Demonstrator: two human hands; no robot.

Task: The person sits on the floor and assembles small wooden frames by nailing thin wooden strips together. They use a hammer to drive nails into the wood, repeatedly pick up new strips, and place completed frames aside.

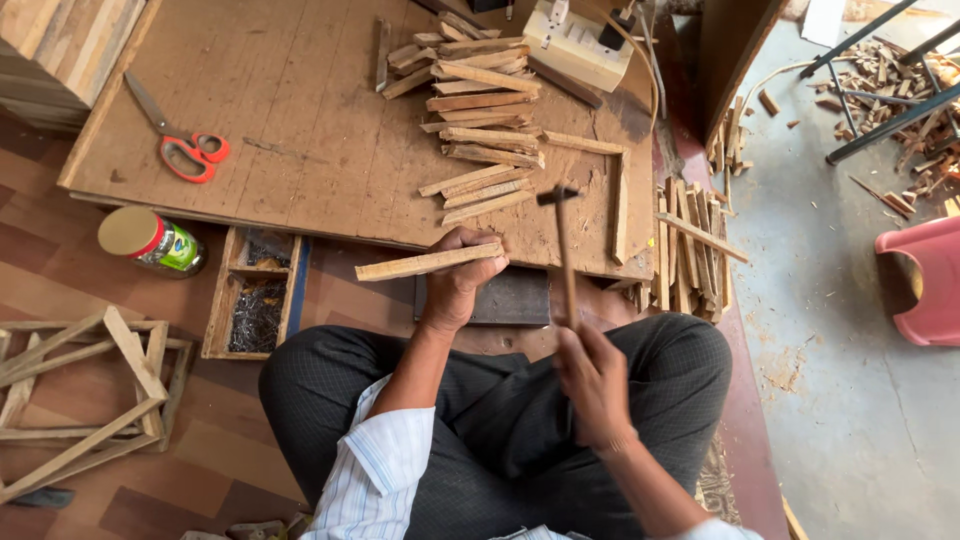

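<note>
My left hand point(458, 283) grips a thin wooden slat point(428, 262), held level just in front of the plywood board's point(300, 130) near edge. My right hand point(592, 378), blurred, is shut on the wooden handle of a hammer point(563, 250), whose dark head is raised above the board to the right of the slat. A dark metal block point(512, 297) lies under my left hand, on the floor between my knees. Further out on the board lies a pile of short wooden slats point(480, 110).
Red-handled scissors point(185, 145) lie on the board's left. A wooden box of small nails point(257, 295) and a lidded jar point(150, 240) sit on the floor at left, beside wooden frames point(85, 400). More slats point(690, 245) lean at right; a white power strip point(578, 42) sits at the back.
</note>
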